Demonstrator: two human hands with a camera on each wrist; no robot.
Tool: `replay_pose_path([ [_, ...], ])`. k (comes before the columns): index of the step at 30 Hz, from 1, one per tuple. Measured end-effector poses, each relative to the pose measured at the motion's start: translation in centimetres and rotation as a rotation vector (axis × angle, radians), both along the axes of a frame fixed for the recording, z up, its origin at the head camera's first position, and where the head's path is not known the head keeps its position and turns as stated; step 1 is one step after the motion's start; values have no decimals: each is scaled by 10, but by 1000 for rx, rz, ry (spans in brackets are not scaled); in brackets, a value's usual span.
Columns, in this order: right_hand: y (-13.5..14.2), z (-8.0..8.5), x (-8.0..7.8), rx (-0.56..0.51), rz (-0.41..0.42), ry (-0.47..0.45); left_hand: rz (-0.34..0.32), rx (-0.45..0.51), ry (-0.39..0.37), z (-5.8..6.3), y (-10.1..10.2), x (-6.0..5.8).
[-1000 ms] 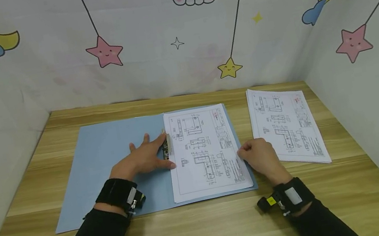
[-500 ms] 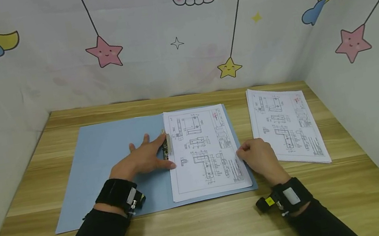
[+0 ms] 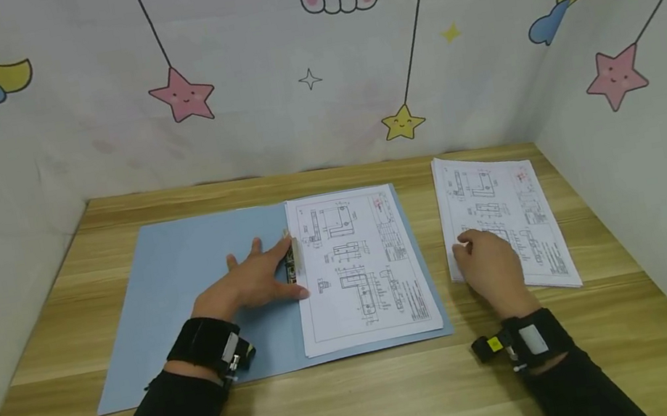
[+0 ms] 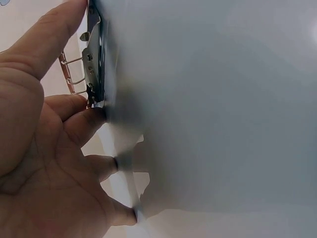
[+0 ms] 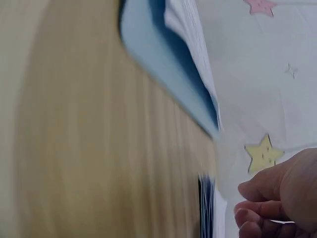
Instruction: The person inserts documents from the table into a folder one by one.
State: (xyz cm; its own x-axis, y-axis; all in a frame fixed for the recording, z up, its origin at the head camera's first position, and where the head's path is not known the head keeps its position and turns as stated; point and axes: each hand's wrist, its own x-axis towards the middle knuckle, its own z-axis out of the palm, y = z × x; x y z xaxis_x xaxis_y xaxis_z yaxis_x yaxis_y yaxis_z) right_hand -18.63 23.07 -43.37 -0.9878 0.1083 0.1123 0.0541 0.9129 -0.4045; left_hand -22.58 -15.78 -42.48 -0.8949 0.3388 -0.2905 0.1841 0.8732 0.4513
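A light-blue file folder (image 3: 195, 249) lies spread on the table, with a stack of drawing sheets (image 3: 356, 233) on its right half. At the sheets' left edge stands a metal clip (image 3: 291, 263), seen close up as a clip with wire prongs (image 4: 93, 64) in the left wrist view. My left hand (image 3: 253, 280) has its fingers spread, thumb and fingertips resting at the clip and the folder's inside. My right hand (image 3: 492, 270), fingers loosely curled, is over the left edge of a second stack of drawing sheets (image 3: 528, 205). In the right wrist view nothing shows between its fingers (image 5: 257, 207).
The wooden table (image 3: 367, 408) meets a white cloth wall (image 3: 268, 130) printed with stars, clouds and moons at the back and sides. A black strap with a small camera sits on each wrist.
My right hand has left the right edge of the sheets in the folder and moved right to the second stack. The left hand keeps its place at the clip.
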Motion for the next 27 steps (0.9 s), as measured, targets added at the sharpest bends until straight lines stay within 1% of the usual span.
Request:
replay_pose_path([
  [2,16,-1,0,34,-15,-17,0,0,2,0,0,0],
  [6,42,-5,3,76,-23,-109,-2,4,2,-1,1,0],
  [9,50,-7,6,68,4,-180,-7,0,7,-2,1,-1],
  [13,59,-4,5,53,-14,-209,-1,2,9,-2,1,-1],
  [17,81,1,1,79,-89,-231,4,16,1,-1,1,-1],
  [20,102,1,1,95,-151,-253,4,19,-3,0,1,0],
  [23,119,-2,3,78,-233,-264,4,18,-4,0,1,0],
  [27,132,-5,7,48,-313,-244,3,12,-3,-2,0,-1],
])
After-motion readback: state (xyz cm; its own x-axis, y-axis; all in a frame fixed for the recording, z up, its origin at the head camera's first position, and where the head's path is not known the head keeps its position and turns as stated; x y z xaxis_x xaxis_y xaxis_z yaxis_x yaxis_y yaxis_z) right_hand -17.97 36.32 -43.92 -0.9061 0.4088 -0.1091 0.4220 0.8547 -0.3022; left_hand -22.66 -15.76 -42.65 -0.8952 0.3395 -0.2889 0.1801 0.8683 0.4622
